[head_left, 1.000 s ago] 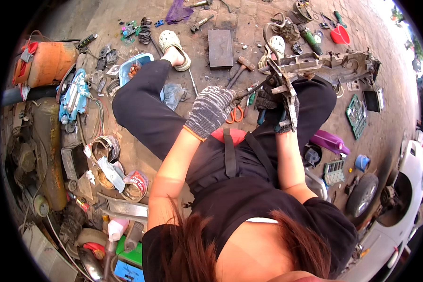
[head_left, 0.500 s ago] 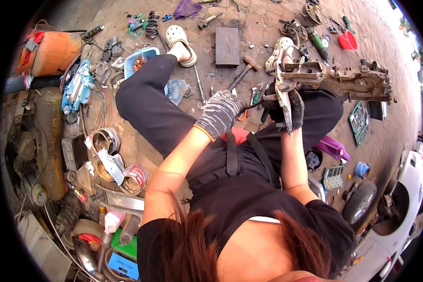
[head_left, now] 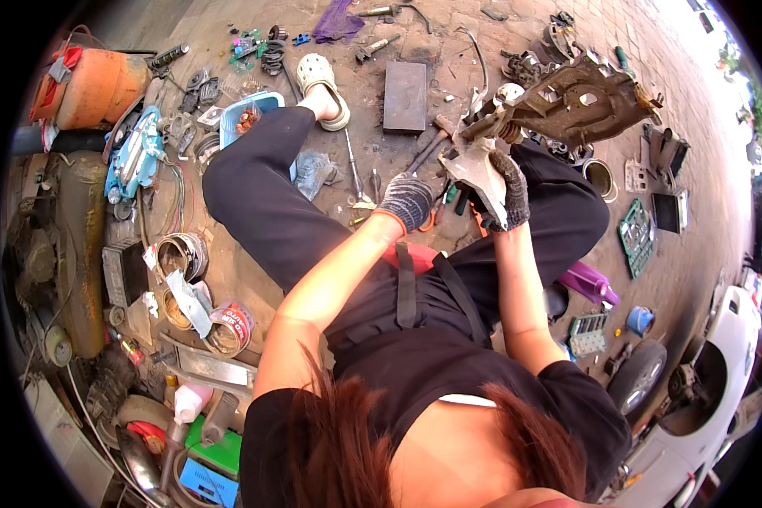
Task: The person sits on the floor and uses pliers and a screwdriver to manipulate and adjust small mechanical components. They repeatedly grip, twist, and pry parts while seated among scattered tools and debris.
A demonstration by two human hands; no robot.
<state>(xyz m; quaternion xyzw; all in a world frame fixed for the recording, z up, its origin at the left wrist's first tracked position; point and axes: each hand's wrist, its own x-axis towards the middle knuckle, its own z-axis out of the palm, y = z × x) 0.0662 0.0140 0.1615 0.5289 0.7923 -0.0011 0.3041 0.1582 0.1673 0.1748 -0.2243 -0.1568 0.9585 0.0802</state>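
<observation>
My left hand (head_left: 406, 203), in a grey knit glove, is closed at the near end of the dark handle of a hammer (head_left: 426, 150); the hammer's head lies on the ground beyond it. My right hand (head_left: 510, 193), gloved too, grips the pale plate end of a large, dirty metal car part (head_left: 571, 106). This part stretches up and to the right over my right leg, its broad brown side turned up. Several hand tools, some with green handles (head_left: 461, 201), lie between my legs, partly hidden by my hands.
Ahead stands a dark rectangular metal block (head_left: 405, 97). To the left are a blue basket (head_left: 258, 108), open cans (head_left: 182, 256) and an orange tank (head_left: 102, 95). A green socket tray (head_left: 637, 239), a purple bottle (head_left: 590, 283) and a wheel (head_left: 639, 377) lie to the right.
The metal part has turned, showing its broad side. My left hand has let go of a dark rod-like tool by the part and moved to the hammer's handle.
</observation>
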